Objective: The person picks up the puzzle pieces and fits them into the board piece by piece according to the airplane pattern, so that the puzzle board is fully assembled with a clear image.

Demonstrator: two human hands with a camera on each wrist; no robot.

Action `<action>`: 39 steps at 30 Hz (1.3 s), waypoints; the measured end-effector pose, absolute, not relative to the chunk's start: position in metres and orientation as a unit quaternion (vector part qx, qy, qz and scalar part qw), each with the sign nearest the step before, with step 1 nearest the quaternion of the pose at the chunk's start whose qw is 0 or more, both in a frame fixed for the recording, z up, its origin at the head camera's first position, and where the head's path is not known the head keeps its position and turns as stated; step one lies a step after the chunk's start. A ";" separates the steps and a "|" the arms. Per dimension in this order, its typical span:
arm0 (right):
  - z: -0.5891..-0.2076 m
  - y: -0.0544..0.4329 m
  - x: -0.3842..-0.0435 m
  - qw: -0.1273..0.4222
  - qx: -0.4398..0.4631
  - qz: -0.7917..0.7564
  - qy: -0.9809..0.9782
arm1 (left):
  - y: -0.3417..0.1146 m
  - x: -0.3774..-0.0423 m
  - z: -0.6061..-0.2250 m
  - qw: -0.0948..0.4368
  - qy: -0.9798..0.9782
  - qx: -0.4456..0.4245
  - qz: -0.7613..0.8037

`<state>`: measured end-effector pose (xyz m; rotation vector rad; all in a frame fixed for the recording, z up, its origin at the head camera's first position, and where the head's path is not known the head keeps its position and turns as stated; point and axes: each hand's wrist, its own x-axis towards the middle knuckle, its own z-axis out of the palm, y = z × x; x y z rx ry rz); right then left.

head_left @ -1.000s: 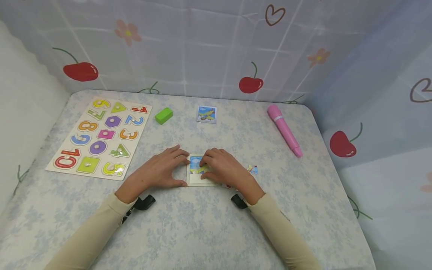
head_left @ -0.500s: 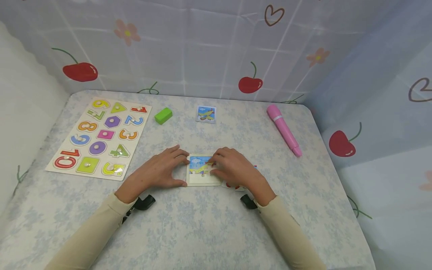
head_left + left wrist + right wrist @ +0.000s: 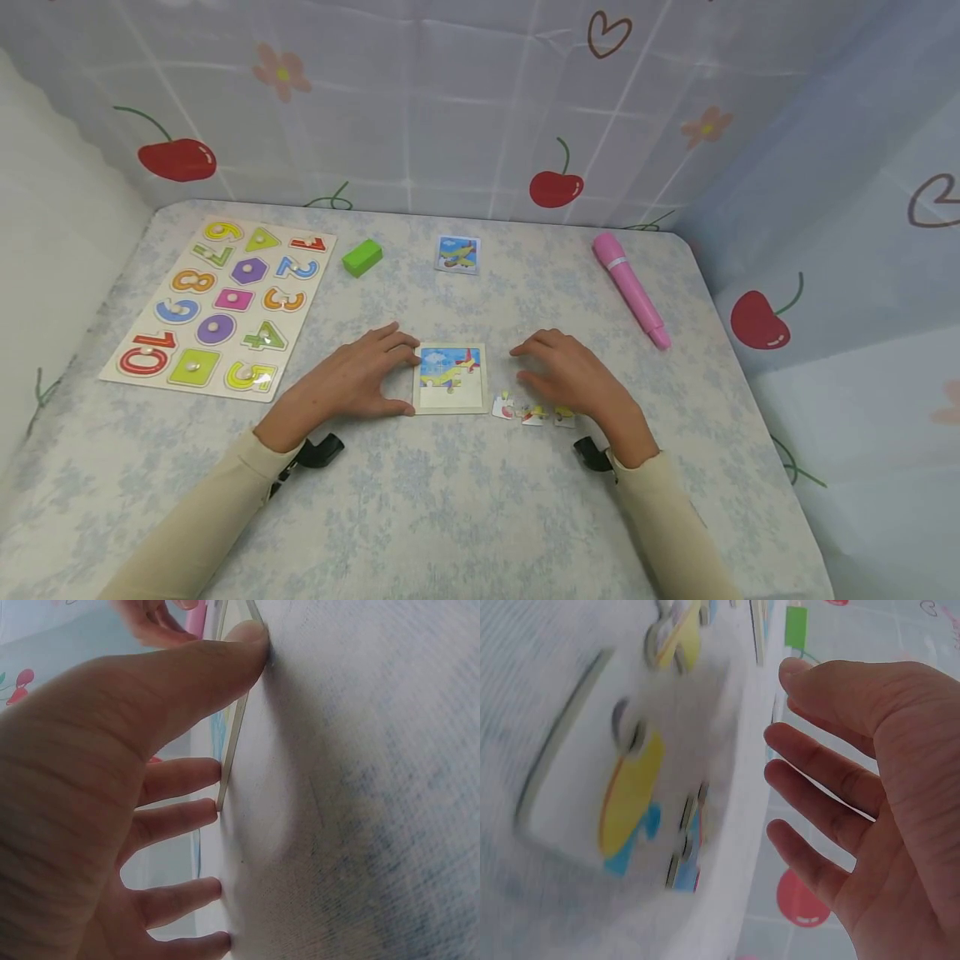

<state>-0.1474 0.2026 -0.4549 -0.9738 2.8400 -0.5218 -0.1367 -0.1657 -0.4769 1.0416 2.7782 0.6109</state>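
Note:
A small square jigsaw puzzle tray (image 3: 465,402) lies in the middle of the table, its upper part filled with pieces of a yellow-and-red airplane on blue sky, its lower part bare. My left hand (image 3: 352,373) rests at its left edge, thumb and fingertips touching the rim; the left wrist view shows the thumb (image 3: 225,664) against the edge. My right hand (image 3: 573,375) hovers right of the tray, fingers loosely bent, holding nothing. Below it lie loose jigsaw pieces, one white with yellow (image 3: 630,802), another partly blue (image 3: 686,851).
A number-and-shape peg board (image 3: 225,308) lies at the left. Behind the tray are a green block (image 3: 363,258) and a small airplane picture card (image 3: 457,255). A pink microphone-like stick (image 3: 632,289) lies at the right. Printed curtains surround the table.
My right hand has moved right, off the tray, uncovering a red-and-yellow piece at the picture's upper right and the loose pieces beside it. My left hand has stayed at the left edge.

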 end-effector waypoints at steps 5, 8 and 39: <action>-0.456 0.219 -0.145 0.049 -0.306 -0.170 0.936 | -0.166 -0.136 -0.476 0.055 0.915 0.343 0.202; -0.457 0.228 -0.142 0.054 -0.295 -0.172 0.938 | -0.165 -0.135 -0.476 0.058 0.916 0.341 0.204; -0.465 0.264 -0.137 0.052 -0.283 -0.185 0.940 | -0.165 -0.136 -0.476 0.055 0.916 0.347 0.196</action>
